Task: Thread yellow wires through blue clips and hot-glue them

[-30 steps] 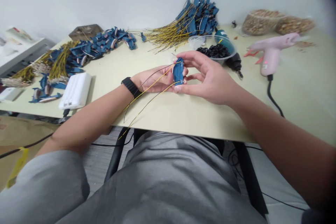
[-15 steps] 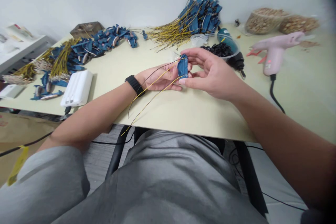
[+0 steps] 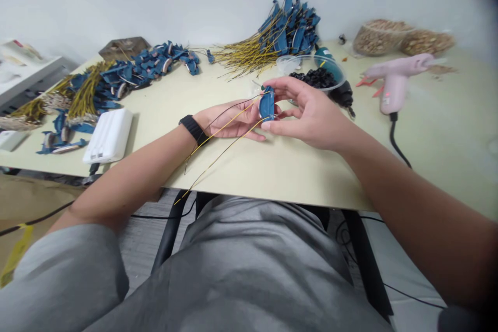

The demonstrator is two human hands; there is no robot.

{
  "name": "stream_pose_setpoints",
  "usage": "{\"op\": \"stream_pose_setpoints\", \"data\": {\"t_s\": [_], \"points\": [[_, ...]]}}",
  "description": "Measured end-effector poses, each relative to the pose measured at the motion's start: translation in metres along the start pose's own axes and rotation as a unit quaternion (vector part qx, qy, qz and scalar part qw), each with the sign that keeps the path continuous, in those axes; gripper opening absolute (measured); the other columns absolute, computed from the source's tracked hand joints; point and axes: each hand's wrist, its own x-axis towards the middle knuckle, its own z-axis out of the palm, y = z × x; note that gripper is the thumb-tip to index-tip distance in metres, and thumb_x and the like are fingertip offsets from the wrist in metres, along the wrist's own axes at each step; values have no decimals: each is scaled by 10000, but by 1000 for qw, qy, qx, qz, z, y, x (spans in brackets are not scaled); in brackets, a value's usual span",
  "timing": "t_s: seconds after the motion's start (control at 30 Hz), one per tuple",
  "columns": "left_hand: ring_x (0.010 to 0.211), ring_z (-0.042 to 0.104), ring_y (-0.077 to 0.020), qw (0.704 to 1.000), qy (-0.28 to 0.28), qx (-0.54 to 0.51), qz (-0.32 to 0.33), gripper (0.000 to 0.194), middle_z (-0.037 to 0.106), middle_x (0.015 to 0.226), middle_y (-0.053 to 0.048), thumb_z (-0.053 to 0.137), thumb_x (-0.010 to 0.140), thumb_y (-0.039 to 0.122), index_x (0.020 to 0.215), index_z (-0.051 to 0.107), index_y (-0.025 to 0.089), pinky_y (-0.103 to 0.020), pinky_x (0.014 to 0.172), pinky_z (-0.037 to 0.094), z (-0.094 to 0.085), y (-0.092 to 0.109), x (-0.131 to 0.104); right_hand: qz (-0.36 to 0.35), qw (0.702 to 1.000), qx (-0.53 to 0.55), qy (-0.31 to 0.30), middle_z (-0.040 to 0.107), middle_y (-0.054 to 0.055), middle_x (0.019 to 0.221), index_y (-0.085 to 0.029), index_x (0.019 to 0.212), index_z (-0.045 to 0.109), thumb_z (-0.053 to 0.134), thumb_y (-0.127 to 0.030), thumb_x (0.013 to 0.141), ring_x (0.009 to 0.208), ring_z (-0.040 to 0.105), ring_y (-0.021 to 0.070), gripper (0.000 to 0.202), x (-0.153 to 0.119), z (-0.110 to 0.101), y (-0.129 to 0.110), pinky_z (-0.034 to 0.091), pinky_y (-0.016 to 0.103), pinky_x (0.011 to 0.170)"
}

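A small blue plastic part (image 3: pixel 266 104) is held upright between my two hands above the table. Thin yellow and black wires (image 3: pixel 223 151) trail from it toward the lower left, over my left palm and wrist. My left hand (image 3: pixel 237 118), palm up, pinches the part's left side with thumb and fingers. From the right, my right hand (image 3: pixel 307 111) grips its top and bottom ends between fingers and thumb. The fingertips behind the part are hidden.
A pink glue gun (image 3: pixel 397 80) lies at right. Behind my hands are a plastic bowl of black pieces (image 3: pixel 317 77) and a pile of wired blue parts (image 3: pixel 291 31). More blue parts (image 3: pixel 151 65) and a white power bank (image 3: pixel 108 135) lie left. Bags of tan pieces (image 3: pixel 379 37) sit at the back.
The view has shifted a little, so the table and its contents appear slightly lower and to the left. Both hands still hold the blue part, which is turned slightly.
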Motion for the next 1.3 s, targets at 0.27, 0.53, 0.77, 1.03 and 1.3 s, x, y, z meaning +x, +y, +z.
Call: {"op": "stream_pose_setpoints", "data": {"t_s": [0.27, 0.53, 0.77, 1.03, 1.3], "points": [[1070, 869, -226, 992, -29, -39, -117, 110, 884, 1113, -113, 780, 1077, 261, 1128, 772, 164, -424, 1122, 689, -4, 20, -9, 20, 999, -36, 26, 698, 138, 1557, -262, 1539, 708, 964, -491, 747, 1441, 658, 410, 863, -1, -9, -2, 709, 506, 1024], [843, 853, -237, 980, -68, 43, -184, 873, 866, 881, -71, 470, 1026, 1000, 1256, 735, 201, -331, 857, 701, -4, 27, -10, 47, 993, -106, 34, 696, 144, 1561, -270, 1578, 698, 946, -485, 804, 1456, 661, 459, 841, -3, -12, -3, 708, 555, 1042], [763, 820, -261, 974, -89, 105, -180, 892, 832, 816, -55, 587, 960, 1010, 1335, 723, 212, -337, 754, 685, -7, 34, -15, 71, 984, -157, 36, 708, 128, 1577, -287, 1583, 709, 933, -486, 814, 1462, 674, 460, 825, -10, -19, -11, 657, 588, 1150], [783, 784, -245, 968, -89, 135, -190, 960, 840, 862, -67, 561, 958, 1014, 1456, 717, 209, -356, 870, 684, 1, 33, -10, 96, 979, -177, 43, 722, 141, 1573, -272, 1572, 719, 908, -563, 754, 1417, 688, 456, 888, -23, -33, -12, 632, 628, 1186], [987, 827, -254, 944, 49, 318, -69, 709, 870, 1219, -155, 589, 1080, 858, 1254, 792, 202, -376, 905, 669, 23, 45, -17, 165, 955, -244, 16, 776, 218, 1406, -172, 1610, 695, 904, -564, 760, 1240, 777, 477, 959, -43, -48, -14, 626, 662, 1146]]}}
